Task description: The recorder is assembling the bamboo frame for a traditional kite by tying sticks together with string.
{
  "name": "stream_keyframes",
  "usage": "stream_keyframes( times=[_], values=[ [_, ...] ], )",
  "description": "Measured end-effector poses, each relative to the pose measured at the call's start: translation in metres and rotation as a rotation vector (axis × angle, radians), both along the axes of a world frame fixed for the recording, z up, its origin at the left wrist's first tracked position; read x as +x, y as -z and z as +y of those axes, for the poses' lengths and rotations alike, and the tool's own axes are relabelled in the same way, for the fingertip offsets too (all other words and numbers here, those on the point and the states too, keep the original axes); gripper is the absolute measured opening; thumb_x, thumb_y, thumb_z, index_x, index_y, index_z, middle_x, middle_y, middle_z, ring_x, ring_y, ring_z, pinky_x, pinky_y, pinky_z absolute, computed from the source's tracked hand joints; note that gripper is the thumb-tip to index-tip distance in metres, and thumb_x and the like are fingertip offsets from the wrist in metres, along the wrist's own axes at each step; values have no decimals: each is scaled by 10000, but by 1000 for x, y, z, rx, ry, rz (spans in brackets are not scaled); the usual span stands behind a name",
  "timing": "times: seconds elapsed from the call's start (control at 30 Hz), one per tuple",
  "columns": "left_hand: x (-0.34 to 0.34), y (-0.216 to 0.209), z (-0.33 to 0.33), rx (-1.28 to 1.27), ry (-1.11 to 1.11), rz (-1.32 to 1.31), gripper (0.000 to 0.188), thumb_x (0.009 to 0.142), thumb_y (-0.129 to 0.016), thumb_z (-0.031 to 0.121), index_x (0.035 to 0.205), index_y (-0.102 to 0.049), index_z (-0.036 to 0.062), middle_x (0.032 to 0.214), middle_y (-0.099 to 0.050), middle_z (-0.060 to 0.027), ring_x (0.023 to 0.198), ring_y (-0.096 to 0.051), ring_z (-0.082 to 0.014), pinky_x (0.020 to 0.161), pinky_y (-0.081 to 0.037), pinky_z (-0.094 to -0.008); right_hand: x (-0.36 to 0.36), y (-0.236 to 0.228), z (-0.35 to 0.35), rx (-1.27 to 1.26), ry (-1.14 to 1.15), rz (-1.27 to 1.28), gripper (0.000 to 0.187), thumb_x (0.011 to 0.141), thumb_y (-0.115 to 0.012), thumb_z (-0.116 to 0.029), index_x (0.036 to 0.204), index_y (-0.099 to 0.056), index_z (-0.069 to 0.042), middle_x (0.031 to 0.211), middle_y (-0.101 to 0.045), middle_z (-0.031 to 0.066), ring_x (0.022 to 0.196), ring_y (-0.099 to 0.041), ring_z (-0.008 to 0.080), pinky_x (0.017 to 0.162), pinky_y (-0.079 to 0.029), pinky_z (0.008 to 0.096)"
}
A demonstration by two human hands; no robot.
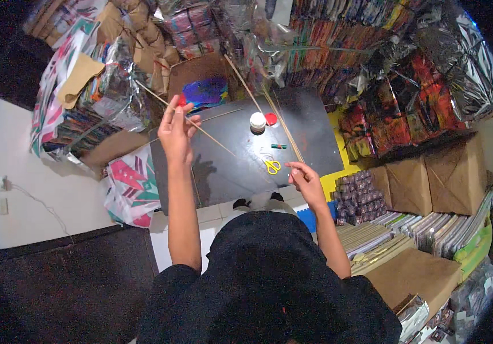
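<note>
Above the table's [217, 186] near edge, toward the right corner, we see the right hand [307, 180], fingers curled; we cannot tell whether it grasps anything. Beyond lie yellow scissors [272, 166] and a green strip [278, 147]. Over the left side, the left hand [178, 132] pinches a slanting thin stick [216, 141]. Farther, we find a white-topped jar [258, 122] beside a red disc [271, 118], and slender sticks [287, 127] running toward the far edge.

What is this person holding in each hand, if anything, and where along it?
The left hand holds a thin stick around its middle, both ends sticking out. Whether the right hand holds anything cannot be told.
</note>
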State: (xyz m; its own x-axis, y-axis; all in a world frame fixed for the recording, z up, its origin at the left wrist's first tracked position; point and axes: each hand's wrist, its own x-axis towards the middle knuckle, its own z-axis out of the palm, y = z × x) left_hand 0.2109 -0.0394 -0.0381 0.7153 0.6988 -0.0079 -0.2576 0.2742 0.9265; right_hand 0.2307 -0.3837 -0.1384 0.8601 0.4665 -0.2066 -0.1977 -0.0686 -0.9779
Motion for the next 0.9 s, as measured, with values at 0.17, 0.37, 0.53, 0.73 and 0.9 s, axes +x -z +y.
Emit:
stream_keyframes(
  times=[0.17, 0.37, 0.53, 0.73, 0.9],
  values=[
    [-33, -14, 20, 260, 41, 82, 437, 1018, -577, 166, 1426, -505, 28, 1073, -728, -115, 679, -633, -76, 576, -467, -186, -8, -8, 22, 11, -4, -19, 218, 1009, -580, -170, 1170, -662, -48, 806, -621, -28, 616, -430, 26, 534, -330, 202],
    [-72, -22, 6, 319, 308, 245, 315, 993, -593, 136, 1279, -620, 7, 1047, -739, -98, 648, -600, -60, 550, -433, -180, -14, -33, 54, 42, -124, -66, 214, 993, -578, -130, 1159, -684, -46, 867, -661, 4, 746, -542, 56, 655, -437, 225],
    [-95, -10, -21, 285, 374, 310, 285, 974, -616, 147, 1221, -669, 14, 1058, -735, -86, 658, -608, -68, 533, -458, -209, -19, -48, 80, 88, -221, -81, 235, 993, -559, -110, 1188, -672, -45, 872, -659, 12, 754, -556, 61, 673, -452, 232],
    [-112, -5, -46, 220, 452, 319, 342, 956, -592, 89, 1288, -647, 27, 1015, -740, -75, 646, -584, -53, 496, -419, -178, -28, -61, 102, 73, -285, -164, 234, 990, -551, -86, 1187, -664, -29, 932, -670, 14, 801, -597, 76, 736, -486, 243],
    [-117, 0, -56, 133, 431, 319, 365, 935, -652, 130, 1286, -643, 30, 985, -744, -77, 641, -591, -56, 494, -421, -184, -28, -49, 106, 83, -292, -188, 232, 988, -553, -84, 1182, -666, -26, 978, -684, 23, 815, -606, 80, 754, -492, 244]
  ],
)
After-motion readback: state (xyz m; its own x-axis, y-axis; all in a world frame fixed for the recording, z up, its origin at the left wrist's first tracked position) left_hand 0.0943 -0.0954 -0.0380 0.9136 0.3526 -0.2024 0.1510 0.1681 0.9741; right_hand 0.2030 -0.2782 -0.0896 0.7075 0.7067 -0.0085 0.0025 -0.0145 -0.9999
